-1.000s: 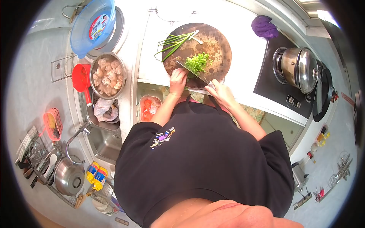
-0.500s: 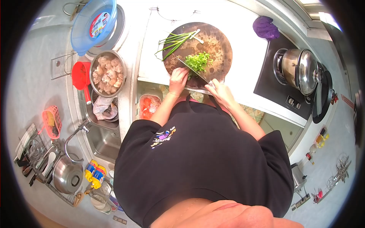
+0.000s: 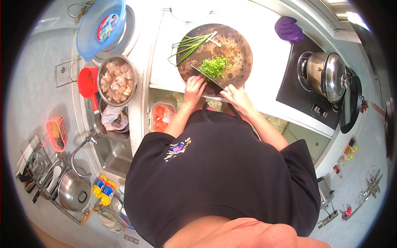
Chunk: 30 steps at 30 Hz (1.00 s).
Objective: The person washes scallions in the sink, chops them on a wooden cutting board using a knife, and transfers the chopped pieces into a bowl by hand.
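On the worktop (image 3: 260, 53) sits the chopping board (image 3: 239, 45): chopped greens (image 3: 216, 67) near its middle, stalks (image 3: 201, 40) overhanging its edge at ten o'clock, the knife (image 3: 211, 80) along the greens' seven-o'clock side. The left hand (image 3: 194, 89) is at seven, the right hand (image 3: 237, 99) at five. A pot (image 3: 318, 70) stands on the hob (image 3: 294, 93) at three, meat (image 3: 117, 80) in a bowl (image 3: 134, 89) near nine.

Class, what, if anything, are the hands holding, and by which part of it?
The right hand holds a knife by its handle. Whether the left hand grips anything cannot be told.
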Tool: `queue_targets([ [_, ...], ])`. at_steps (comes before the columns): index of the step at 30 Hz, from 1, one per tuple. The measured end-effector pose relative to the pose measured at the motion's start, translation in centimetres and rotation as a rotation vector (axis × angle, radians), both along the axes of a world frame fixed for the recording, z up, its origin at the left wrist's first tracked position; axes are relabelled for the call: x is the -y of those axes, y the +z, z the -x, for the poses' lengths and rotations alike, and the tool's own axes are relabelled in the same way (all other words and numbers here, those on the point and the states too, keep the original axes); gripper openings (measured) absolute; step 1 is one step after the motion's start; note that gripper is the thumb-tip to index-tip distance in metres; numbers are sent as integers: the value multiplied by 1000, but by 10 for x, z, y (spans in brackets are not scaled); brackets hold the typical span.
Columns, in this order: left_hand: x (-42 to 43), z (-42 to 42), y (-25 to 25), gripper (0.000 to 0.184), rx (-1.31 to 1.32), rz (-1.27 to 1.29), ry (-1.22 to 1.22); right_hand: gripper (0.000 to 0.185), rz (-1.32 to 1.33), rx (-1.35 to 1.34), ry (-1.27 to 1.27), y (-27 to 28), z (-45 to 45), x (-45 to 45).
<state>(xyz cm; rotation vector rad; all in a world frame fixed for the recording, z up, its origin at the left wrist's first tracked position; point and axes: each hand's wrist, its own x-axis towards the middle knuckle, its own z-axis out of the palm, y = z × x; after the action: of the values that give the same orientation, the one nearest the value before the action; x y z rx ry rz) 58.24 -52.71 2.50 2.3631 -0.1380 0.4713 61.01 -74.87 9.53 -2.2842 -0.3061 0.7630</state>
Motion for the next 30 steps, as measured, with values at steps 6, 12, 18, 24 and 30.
queue_targets([
  [6,5,-10,-26,18,-61,19,37,43,80,-21,25,21,5,11],
  [12,2,-12,-21,17,-49,-17,26,44,121,-1,45,2,-3,-5],
  [18,-2,-14,-7,16,6,9,-9,46,-33,34,-10,8,6,10],
  [24,-3,-12,-19,15,-98,-39,38,45,116,-21,34,9,7,5],
  [30,-6,-14,4,15,6,-20,-35,44,10,-23,8,4,-1,2],
])
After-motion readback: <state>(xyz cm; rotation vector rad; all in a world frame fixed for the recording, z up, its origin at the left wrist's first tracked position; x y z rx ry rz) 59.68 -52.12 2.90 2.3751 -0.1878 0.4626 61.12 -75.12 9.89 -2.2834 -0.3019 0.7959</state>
